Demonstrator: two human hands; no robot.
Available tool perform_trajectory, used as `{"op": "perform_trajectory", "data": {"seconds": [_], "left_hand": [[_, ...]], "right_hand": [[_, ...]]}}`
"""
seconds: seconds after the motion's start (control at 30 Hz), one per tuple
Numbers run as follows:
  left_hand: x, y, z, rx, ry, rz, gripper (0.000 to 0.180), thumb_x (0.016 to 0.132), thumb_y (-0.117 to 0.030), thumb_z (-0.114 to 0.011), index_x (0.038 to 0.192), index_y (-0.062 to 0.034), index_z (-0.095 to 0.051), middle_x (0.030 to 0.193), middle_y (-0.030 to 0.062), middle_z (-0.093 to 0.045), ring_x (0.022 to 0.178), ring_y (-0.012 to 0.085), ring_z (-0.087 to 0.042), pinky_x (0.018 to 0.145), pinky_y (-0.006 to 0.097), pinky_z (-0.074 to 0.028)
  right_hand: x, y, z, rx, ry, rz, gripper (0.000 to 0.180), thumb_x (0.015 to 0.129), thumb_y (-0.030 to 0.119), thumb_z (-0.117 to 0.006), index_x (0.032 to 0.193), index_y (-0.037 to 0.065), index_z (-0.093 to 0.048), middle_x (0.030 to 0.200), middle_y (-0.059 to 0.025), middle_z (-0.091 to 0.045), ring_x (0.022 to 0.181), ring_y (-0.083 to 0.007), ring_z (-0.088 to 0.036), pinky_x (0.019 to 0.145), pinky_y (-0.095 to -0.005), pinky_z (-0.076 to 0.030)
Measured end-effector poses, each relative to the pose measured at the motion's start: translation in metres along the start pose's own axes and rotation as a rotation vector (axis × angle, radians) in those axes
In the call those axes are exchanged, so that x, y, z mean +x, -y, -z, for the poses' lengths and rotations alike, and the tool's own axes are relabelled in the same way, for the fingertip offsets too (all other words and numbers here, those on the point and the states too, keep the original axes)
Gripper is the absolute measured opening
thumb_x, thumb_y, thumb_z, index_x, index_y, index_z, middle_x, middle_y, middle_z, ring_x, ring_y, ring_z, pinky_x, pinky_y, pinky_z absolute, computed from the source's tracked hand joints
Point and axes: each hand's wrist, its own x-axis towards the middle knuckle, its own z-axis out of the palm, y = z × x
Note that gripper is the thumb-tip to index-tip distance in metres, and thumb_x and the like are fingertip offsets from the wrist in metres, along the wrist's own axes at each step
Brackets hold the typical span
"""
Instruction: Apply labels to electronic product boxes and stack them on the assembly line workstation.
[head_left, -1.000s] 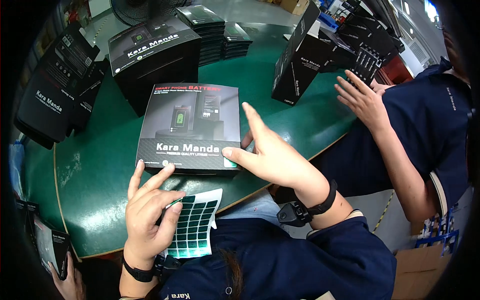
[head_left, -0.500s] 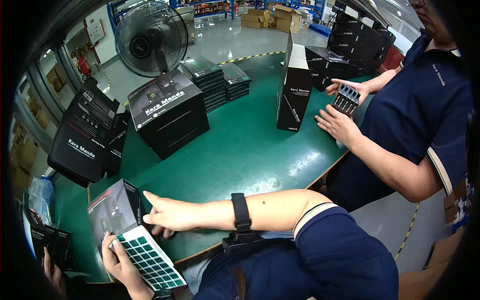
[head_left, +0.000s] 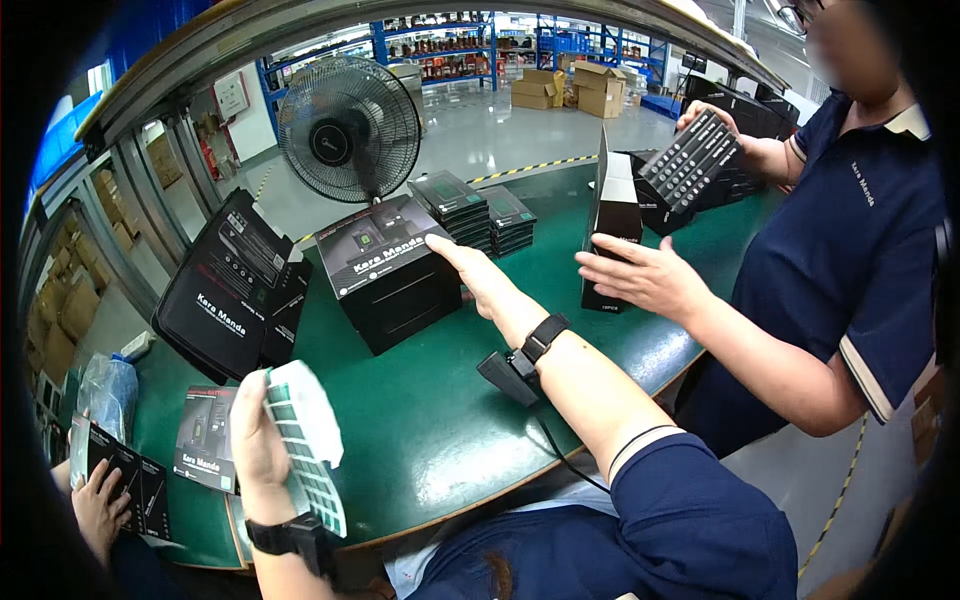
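Observation:
My left hand [head_left: 262, 440] is closed on a sheet of green stickers [head_left: 305, 440] with a white backing, which bends as it is held above the table. My right hand [head_left: 478, 275] reaches across to the large black box [head_left: 395, 300]. Its fingers are stretched out at the box's right corner, with the thumb near the top edge; part of the fingers is hidden. A grey-and-black printed box [head_left: 205, 440] lies at the table's left, near my left hand.
Black cartons [head_left: 235, 285] lean at the left, and flat black packs [head_left: 450, 205] are stacked behind the large box. A fan [head_left: 345, 140] stands beyond. At right, a co-worker holds a row of slim black boxes [head_left: 692, 160] beside a tall open carton [head_left: 612, 200]. Another person's hand [head_left: 100, 508] is at lower left.
My right hand has moved from the printed box up to the large black box. My left hand has lifted the sticker sheet away from the printed box. The co-worker's slim boxes are raised.

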Motion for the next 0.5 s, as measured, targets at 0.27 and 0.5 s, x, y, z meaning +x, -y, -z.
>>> {"op": "perform_trajectory", "data": {"seconds": [0.27,0.5], "left_hand": [[0.035,0.032,-0.072,0.031,0.155,0.029,0.032,0.095,-0.019,-0.053,0.120,-0.0003,-0.056,0.120,0.0092,-0.060,0.105,0.0142,-0.057,0.092,0.029,-0.044],[-0.077,0.019,-0.077,0.152,0.189,0.188,0.020,0.087,-0.017,-0.061,0.084,0.0028,-0.062,0.143,0.0237,-0.035,0.126,0.0349,-0.044,0.099,0.046,-0.044]], "right_hand": [[-0.049,0.001,0.009,-0.374,0.028,0.304,0.037,0.086,0.024,-0.058,0.111,-0.003,-0.063,0.093,-0.0126,-0.068,0.089,-0.0187,-0.061,0.086,-0.0294,-0.045],[-0.198,0.002,0.045,-0.665,0.057,0.273,0.047,0.088,0.034,-0.062,0.117,-0.003,-0.059,0.100,-0.0201,-0.061,0.093,-0.0300,-0.060,0.085,-0.0350,-0.046]]}}
